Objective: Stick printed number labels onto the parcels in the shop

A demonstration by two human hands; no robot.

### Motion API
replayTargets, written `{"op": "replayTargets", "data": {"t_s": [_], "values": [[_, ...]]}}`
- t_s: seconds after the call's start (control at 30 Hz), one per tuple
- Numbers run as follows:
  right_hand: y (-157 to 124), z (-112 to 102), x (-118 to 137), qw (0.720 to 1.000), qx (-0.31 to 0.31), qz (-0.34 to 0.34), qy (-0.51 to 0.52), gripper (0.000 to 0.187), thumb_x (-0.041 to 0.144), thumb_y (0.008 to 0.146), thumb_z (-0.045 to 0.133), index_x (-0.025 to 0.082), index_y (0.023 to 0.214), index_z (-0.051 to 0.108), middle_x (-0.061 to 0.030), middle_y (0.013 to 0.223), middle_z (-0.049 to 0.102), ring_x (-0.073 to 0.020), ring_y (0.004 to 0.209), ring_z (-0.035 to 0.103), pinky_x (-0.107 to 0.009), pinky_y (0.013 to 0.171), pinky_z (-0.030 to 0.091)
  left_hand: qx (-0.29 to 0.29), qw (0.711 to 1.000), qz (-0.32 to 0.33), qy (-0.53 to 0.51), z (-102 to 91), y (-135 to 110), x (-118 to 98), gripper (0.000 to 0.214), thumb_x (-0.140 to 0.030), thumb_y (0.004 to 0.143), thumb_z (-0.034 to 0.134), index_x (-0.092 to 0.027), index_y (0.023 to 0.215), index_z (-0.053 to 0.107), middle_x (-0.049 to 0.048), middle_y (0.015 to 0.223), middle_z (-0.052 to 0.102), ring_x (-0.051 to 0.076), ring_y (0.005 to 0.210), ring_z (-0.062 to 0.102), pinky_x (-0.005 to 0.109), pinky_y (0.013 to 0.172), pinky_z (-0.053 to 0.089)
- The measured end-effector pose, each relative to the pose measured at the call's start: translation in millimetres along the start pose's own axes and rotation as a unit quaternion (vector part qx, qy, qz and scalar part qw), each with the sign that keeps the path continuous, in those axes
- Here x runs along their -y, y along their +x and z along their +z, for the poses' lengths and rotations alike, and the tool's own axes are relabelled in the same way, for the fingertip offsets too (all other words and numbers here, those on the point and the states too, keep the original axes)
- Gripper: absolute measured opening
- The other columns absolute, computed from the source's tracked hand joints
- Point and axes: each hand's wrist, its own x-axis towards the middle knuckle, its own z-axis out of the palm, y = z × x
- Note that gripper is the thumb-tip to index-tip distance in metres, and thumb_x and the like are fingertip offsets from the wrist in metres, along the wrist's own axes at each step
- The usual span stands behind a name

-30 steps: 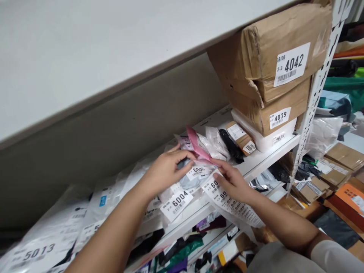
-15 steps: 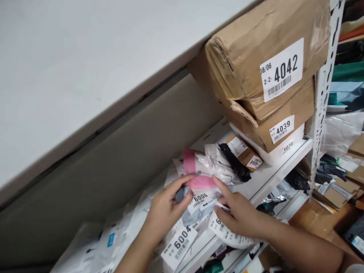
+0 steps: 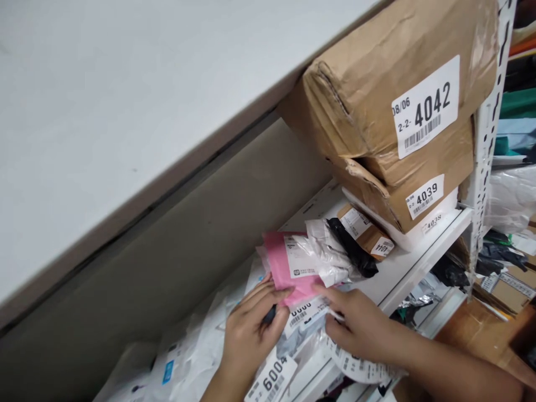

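A pink mailing bag (image 3: 278, 262) with a white address label lies on top of the packages on the shelf. My left hand (image 3: 253, 326) has its fingers on the near left edge of the bag, thumb curled below; a small dark thing (image 3: 270, 315) shows between them, its kind unclear. My right hand (image 3: 360, 321) touches the bag's near right corner with the index finger. Its other fingers are curled round a strip of printed labels (image 3: 355, 365) that hangs beneath. Under the bag is a grey package with a partly covered number label (image 3: 299, 315).
Stacked cardboard boxes (image 3: 419, 95) stand at the shelf's right end, beside a perforated white post (image 3: 486, 151). A black package (image 3: 352, 245) and a small brown box (image 3: 368, 231) lie before them. White bags (image 3: 188, 346) line the left. An upper shelf (image 3: 125, 111) overhangs.
More of the pink bag and its address label now shows, as its near part lies lower and flatter. Both hands have come slightly nearer. The view has shifted a little.
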Motion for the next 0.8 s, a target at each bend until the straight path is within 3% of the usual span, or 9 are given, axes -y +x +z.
{"op": "replayTargets", "data": {"t_s": [0.1, 0.23, 0.8], "values": [[5, -4, 3, 0.996, 0.014, 0.070, 0.045, 0.032, 0.016, 0.075, 0.054, 0.014, 0.107, 0.057, 0.0068, 0.060, 0.046, -0.0135, 0.056, 0.045, -0.025, 0.053, 0.028, -0.044, 0.997, 0.059, 0.029, 1.1, -5, 2, 0.022, -0.014, 0.085, 0.055, -0.024, 0.089, 0.074, 0.0013, 0.082, 0.077, 0.019, 0.081, 0.074, 0.035, 0.092, 0.060], [7, -2, 2, 0.994, -0.006, 0.083, 0.077, 0.019, 0.015, 0.072, 0.056, 0.020, 0.086, 0.045, 0.0082, 0.062, 0.044, -0.0118, 0.058, 0.044, -0.024, 0.054, 0.029, -0.067, 0.989, 0.117, 0.063, 1.6, -12, 5, 0.025, -0.010, 0.083, 0.057, -0.024, 0.097, 0.073, 0.0006, 0.083, 0.077, 0.018, 0.079, 0.074, 0.032, 0.090, 0.059], [8, 2, -1, 0.993, -0.011, 0.071, 0.088, 0.023, 0.014, 0.072, 0.055, 0.023, 0.080, 0.036, 0.0109, 0.058, 0.039, -0.0100, 0.054, 0.041, -0.025, 0.051, 0.025, -0.083, 0.980, 0.156, 0.094, 1.3, -19, 7, 0.020, -0.008, 0.089, 0.055, -0.016, 0.097, 0.072, 0.0052, 0.085, 0.076, 0.017, 0.085, 0.073, 0.029, 0.092, 0.056]]}}
